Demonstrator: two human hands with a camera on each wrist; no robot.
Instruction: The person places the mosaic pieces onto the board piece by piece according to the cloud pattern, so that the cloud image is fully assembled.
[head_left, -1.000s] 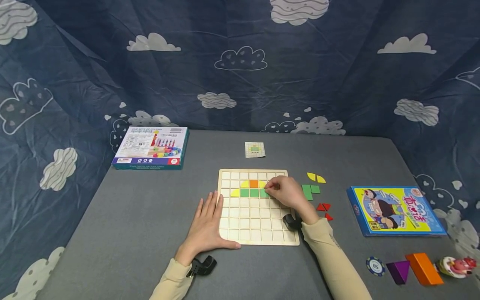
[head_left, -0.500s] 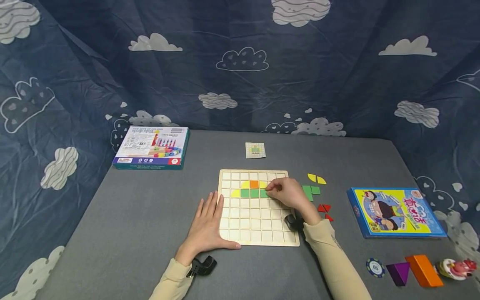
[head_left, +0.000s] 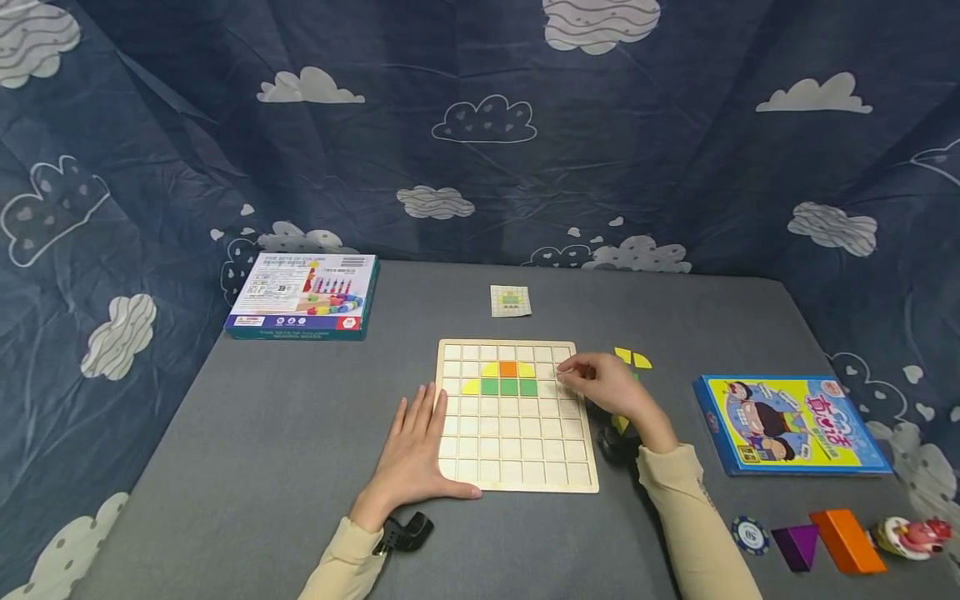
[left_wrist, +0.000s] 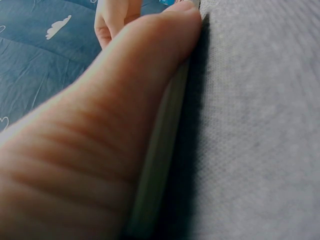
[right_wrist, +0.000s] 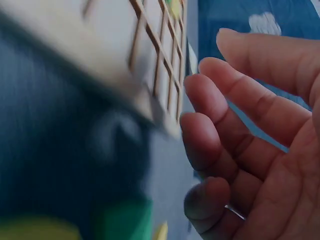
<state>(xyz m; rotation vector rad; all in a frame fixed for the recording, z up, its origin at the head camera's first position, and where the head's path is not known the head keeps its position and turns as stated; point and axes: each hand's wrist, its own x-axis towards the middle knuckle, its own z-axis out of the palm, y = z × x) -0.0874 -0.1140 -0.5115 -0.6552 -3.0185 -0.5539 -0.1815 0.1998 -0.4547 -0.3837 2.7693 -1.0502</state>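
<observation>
Clock-face directions here are taken from the middle of the wooden grid board, which sits at the centre of my feed. My worry is the right hand: it hangs at two o'clock over the board's edge, fingers loosely curled, thumb apart and nothing between them that I can see. If its wrist camera dips, I think it could scatter loose tiles. The left hand lies flat with fingers spread, from seven to nine o'clock along the edge — should it press or shift, the board could skid and jog the tiles.

Counting on the board: three yellow tiles, one orange tile, three green tiles. Further out at two o'clock lie two loose yellow pieces and some green — the hand hides how many. One pattern card at twelve; two boxes, at ten and three; around four, one chip, two blocks and one figurine.
</observation>
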